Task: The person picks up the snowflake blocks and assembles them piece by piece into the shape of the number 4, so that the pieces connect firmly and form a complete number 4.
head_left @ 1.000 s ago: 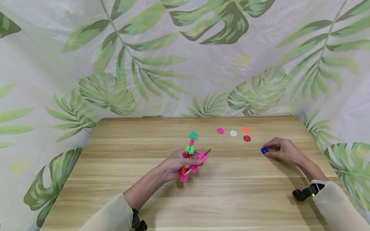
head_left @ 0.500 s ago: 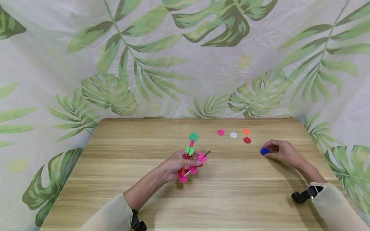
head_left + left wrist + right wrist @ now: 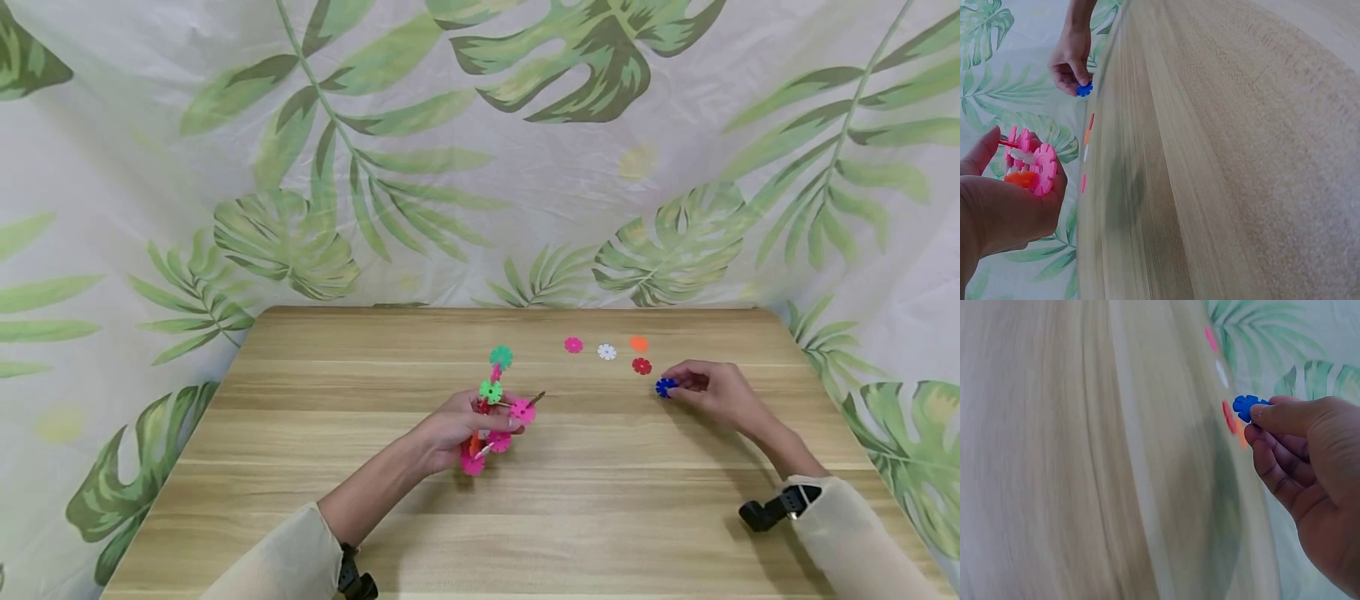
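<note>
My left hand [image 3: 453,429] grips a chain of notched snowflake discs joined edge to edge. A teal disc [image 3: 501,357] tops the chain, with a light green disc [image 3: 491,391] below it. Pink discs [image 3: 1044,169] and an orange disc [image 3: 1020,179] show at the palm in the left wrist view; the curled fingers hide part of the chain. Between thumb and fingertips, my right hand [image 3: 716,392] pinches a single blue snowflake disc [image 3: 1247,407], raised over the right side of the table.
Toward the back of the wooden table [image 3: 570,500] lie loose discs: pink [image 3: 573,345], white [image 3: 607,352], orange [image 3: 639,343] and red [image 3: 641,366]. A leaf-print cloth [image 3: 420,167] hangs behind the table's far edge.
My right hand has moved a little left with the blue disc, which has turned in the fingertips. The left hand and its chain stay nearly in place.
</note>
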`<state>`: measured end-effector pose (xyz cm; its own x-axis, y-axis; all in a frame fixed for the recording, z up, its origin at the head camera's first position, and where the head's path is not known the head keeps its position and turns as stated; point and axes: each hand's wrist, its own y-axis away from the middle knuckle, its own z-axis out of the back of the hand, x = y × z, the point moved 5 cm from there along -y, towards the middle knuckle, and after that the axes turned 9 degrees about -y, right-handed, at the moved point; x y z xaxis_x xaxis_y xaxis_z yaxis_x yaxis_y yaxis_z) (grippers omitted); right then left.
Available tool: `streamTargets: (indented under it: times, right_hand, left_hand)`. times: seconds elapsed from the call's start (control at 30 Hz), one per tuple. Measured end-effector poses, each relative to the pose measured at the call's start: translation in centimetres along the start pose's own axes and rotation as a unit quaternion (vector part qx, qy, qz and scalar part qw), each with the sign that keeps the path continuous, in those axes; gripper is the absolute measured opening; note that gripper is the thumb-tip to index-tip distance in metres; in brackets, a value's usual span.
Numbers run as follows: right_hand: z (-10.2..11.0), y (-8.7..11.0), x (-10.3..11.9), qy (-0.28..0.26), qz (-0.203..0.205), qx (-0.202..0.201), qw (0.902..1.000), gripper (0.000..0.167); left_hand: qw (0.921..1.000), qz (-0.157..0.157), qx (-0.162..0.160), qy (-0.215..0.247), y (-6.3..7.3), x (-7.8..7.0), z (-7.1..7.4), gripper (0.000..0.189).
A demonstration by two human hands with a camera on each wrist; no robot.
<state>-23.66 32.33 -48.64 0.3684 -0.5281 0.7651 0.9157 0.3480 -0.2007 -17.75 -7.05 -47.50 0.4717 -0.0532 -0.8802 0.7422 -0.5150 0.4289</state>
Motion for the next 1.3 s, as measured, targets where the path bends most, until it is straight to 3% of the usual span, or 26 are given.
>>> streamTargets:
  times: [0.33,0.8,1.3]
  right_hand:
    - [-1.8,-0.7,2.6,-0.077,0.002,-0.011,0.9969,0.021]
    - [-4.5,-1.6,5.8,-0.211,-0.02,-0.027,0.9768,0.023]
    - [-7.6,-2.7,8.9,-0.274,-0.012,-0.002,0.9615,0.029]
  left_hand:
    - [1.0,0.001,0.002,0.002,0.0,-0.1,-0.2,0.044]
    - [0.9999,0.001,0.0,-0.01,0.0,-0.3,-0.3,0.045]
    - [0.9995,0.001,-0.011,-0.03,-0.2,-0.3,-0.4,0.043]
